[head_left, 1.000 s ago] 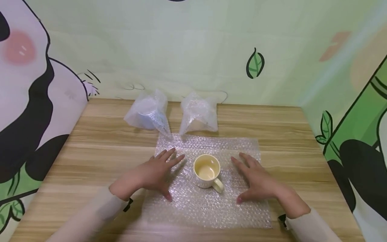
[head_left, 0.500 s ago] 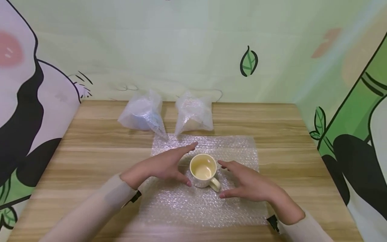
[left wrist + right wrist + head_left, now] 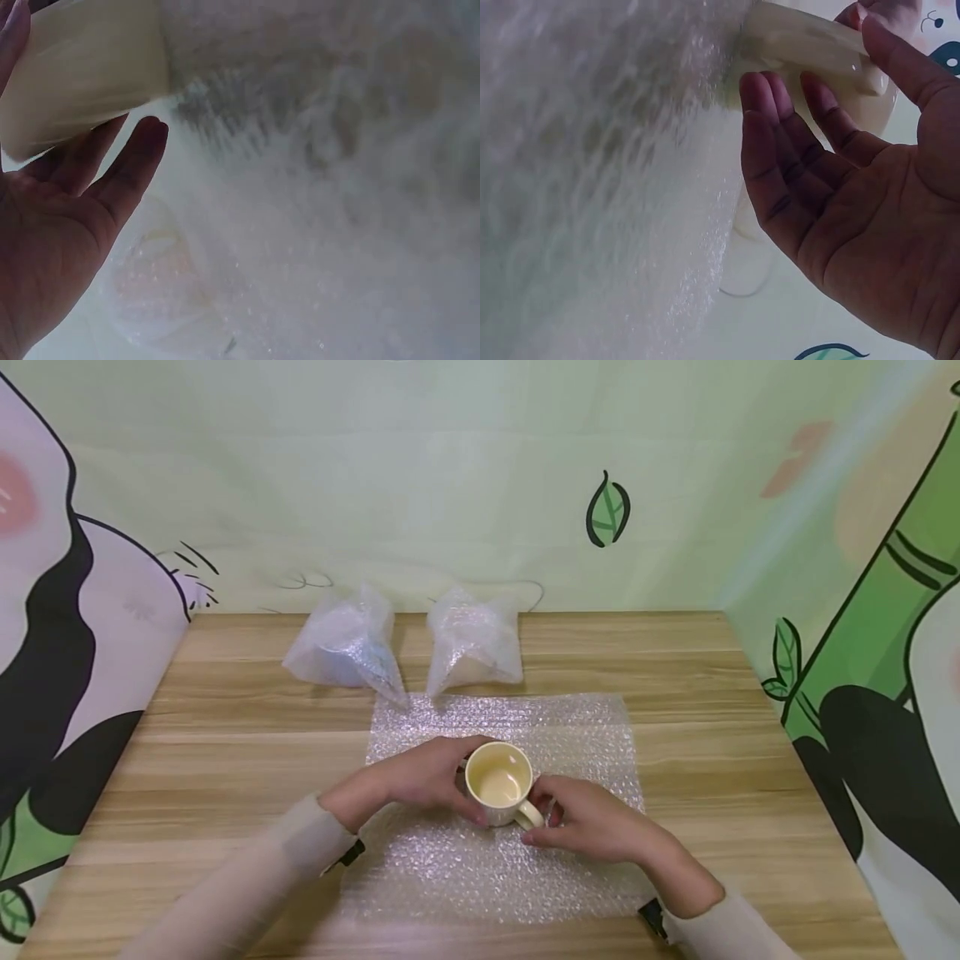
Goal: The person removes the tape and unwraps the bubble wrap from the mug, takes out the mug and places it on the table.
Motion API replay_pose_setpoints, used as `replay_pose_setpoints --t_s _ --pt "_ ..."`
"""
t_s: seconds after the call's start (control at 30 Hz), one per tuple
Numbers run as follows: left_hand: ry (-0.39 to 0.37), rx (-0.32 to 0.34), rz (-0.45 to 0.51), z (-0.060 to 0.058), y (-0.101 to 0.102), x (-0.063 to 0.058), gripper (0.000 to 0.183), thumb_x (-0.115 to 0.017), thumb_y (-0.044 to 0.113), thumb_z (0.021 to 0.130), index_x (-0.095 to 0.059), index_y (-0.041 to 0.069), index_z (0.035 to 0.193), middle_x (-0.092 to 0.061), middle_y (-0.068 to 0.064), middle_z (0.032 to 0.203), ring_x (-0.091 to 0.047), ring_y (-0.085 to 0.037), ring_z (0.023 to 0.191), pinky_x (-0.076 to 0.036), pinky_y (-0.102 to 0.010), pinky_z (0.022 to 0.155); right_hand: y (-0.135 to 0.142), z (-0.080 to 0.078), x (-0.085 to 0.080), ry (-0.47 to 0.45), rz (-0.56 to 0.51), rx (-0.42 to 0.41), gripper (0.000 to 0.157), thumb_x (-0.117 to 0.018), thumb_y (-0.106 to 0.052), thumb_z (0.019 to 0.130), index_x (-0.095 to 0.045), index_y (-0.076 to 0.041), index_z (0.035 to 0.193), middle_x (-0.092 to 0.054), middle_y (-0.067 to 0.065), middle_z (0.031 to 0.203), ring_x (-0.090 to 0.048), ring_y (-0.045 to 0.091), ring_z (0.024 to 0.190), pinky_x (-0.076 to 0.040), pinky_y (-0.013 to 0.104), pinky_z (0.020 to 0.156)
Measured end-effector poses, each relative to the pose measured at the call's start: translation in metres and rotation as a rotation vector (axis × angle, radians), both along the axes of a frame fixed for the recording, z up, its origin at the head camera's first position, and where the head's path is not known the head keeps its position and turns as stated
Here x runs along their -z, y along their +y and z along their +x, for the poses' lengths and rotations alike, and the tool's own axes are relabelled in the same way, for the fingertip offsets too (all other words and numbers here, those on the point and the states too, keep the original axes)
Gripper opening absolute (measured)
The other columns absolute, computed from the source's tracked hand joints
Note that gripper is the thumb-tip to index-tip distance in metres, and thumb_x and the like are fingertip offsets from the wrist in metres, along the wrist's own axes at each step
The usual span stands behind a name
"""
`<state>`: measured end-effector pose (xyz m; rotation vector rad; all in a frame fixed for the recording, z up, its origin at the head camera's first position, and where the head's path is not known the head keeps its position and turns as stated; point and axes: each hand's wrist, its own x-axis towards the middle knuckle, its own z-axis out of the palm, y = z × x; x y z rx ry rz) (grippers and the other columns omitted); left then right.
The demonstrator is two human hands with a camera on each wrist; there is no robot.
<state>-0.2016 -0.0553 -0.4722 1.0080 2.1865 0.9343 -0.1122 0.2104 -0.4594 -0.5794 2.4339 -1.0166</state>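
Note:
A pale yellow mug (image 3: pixel 498 777) stands upright on a flat sheet of bubble wrap (image 3: pixel 495 885) in the head view, its handle (image 3: pixel 530 815) turned to the front right. My left hand (image 3: pixel 423 777) curves round the mug's left side, thumb at the front and fingers behind. From the right, my right hand (image 3: pixel 592 818) has its thumb and bent forefinger at the handle. The left wrist view shows the mug (image 3: pixel 82 71) within the hand's curve. In the right wrist view, the thumb lies by the handle (image 3: pixel 874 79), while the lower fingers (image 3: pixel 769 165) bend under the mug.
Two bundles in bubble wrap stand at the back of the wooden table (image 3: pixel 247 735): a left one (image 3: pixel 345 647) with something blue inside, and a right one (image 3: pixel 474 639). Both sit close to the sheet's far edge. A printed cloth (image 3: pixel 375 485) hangs behind the table.
Both hands have come inward from either side of the sheet to the mug. Their spread fingers have closed in around its left side and its handle. The head view has shifted slightly.

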Motion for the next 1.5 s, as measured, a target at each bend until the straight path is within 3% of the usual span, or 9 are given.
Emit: replay_pose_setpoints --t_s 0.27,0.53,0.97,1.27,1.5 --pt "-0.001 -0.018 0.038 0.003 0.001 0.005 0.089 -0.099 0.034 0.065 -0.057 0.016 0.142 -0.070 -0.001 0.131 -0.065 -0.018 0.123 -0.048 -0.041 0.111 -0.006 0.001 0.005 -0.031 -0.035 0.002 0.036 -0.078 -0.039 0.091 -0.067 -0.013 0.114 -0.068 -0.005 0.092 -0.062 0.010 0.079 -0.054 0.024 0.070" --pt "0.013 -0.023 0.025 0.003 0.003 0.006 0.085 -0.097 0.034 0.068 -0.057 0.017 0.141 -0.070 0.001 0.130 -0.065 -0.016 0.122 -0.049 -0.038 0.110 -0.009 0.004 0.013 0.003 -0.011 -0.041 0.015 -0.071 -0.035 0.097 -0.065 -0.022 0.097 -0.061 -0.011 0.082 -0.056 0.005 0.074 -0.051 0.024 0.068" --pt "0.035 -0.035 -0.030 0.006 0.001 0.002 0.084 -0.096 0.035 0.068 -0.057 0.018 0.140 -0.071 0.002 0.127 -0.066 -0.016 0.117 -0.051 -0.038 0.105 -0.013 0.009 0.010 0.007 -0.004 -0.034 0.008 -0.068 -0.028 0.100 -0.071 -0.021 0.101 -0.064 -0.013 0.083 -0.055 0.003 0.073 -0.049 0.024 0.067" --pt "0.073 -0.049 -0.019 0.006 0.004 -0.014 0.081 -0.095 0.035 0.067 -0.058 0.020 0.138 -0.072 0.003 0.121 -0.068 -0.016 0.112 -0.053 -0.034 0.099 -0.009 0.008 -0.009 0.056 0.037 -0.017 0.009 -0.067 -0.026 0.100 -0.072 -0.019 0.103 -0.064 -0.013 0.083 -0.054 0.003 0.070 -0.049 0.023 0.065" --pt "0.128 -0.094 -0.008 0.002 0.018 -0.029 0.084 -0.095 0.036 0.067 -0.057 0.019 0.140 -0.072 0.001 0.123 -0.067 -0.015 0.113 -0.053 -0.036 0.101 0.006 0.001 -0.027 0.108 0.059 0.017 0.007 -0.066 -0.023 0.101 -0.071 -0.019 0.103 -0.064 -0.011 0.079 -0.055 0.003 0.069 -0.049 0.023 0.062"
